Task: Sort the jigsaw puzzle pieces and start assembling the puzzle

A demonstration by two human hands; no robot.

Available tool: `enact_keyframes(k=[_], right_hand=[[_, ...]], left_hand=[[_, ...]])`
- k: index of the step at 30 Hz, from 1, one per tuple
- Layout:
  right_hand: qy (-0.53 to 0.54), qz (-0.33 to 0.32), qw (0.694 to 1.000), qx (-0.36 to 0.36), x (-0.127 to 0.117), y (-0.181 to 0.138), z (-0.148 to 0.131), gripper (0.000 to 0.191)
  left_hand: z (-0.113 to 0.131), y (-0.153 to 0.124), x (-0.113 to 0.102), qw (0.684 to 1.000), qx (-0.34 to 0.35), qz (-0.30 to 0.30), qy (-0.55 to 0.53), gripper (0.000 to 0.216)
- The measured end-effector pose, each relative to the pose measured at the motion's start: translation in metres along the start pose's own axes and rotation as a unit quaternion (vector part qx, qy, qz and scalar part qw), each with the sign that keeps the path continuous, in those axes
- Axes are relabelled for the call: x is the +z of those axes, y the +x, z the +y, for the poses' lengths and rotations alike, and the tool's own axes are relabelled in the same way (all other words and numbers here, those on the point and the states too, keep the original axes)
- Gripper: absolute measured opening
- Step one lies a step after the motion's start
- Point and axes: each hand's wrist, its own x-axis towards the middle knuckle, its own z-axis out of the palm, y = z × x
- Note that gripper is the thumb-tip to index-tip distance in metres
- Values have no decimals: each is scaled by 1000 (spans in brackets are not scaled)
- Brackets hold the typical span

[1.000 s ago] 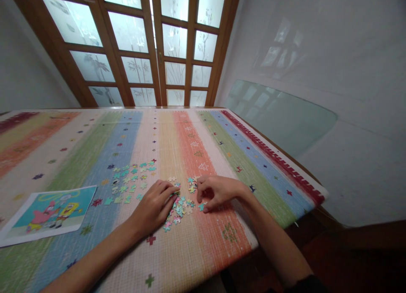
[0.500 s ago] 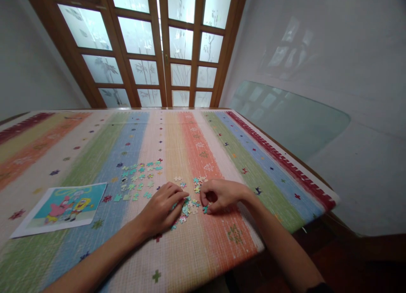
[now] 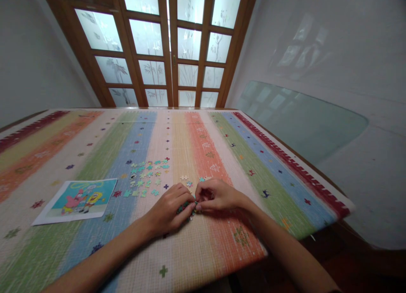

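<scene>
My left hand [image 3: 174, 207] rests on the cloth with its fingers curled around a small heap of jigsaw puzzle pieces [image 3: 191, 216], most of which it covers. Its thumb and fingertips meet those of my right hand [image 3: 220, 194]. Pinched in the right fingers is a small jigsaw piece, largely hidden where the hands touch. Just beyond the hands lie a few loose pieces [image 3: 184, 178], and a teal piece [image 3: 202, 179] sits against the right knuckles. To the left, several teal and green pieces [image 3: 147, 173] are spread out in loose rows, apart from each other.
A printed cartoon picture [image 3: 76, 202] lies flat at the left. The striped tablecloth [image 3: 133, 136] covers the table, whose near right edge runs below my right forearm. Behind stand wooden doors with frosted panes [image 3: 152, 39]; a glass panel [image 3: 292, 115] is by the right wall.
My right hand has moved left and closed up against my left fingertips, bringing the pinched piece there. The view has shifted slightly, so the scene sits farther right.
</scene>
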Motion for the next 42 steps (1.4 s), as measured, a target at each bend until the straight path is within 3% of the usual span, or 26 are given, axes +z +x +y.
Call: enact_keyframes(k=[3,9,12,24,42], right_hand=[[-19,49,999,-14,2,1,-1,27],[-43,183,982,-11,-6,1,-5,21],[-39,225,974,-6,-10,1,-4,21],[-42,332,942,-12,-16,3,1,28],[-59,407,911,9,-23,3,6,24]], left_hand=[[-7,3,-15,999,-39,9,-11,15],[-48,1,-57,978,-156,112,85,17],[-66,-4,-66,968,-190,110,118,18],[-90,-8,-52,971,-137,76,181,25],[-91,-12,-48,964,-125,91,218,20]])
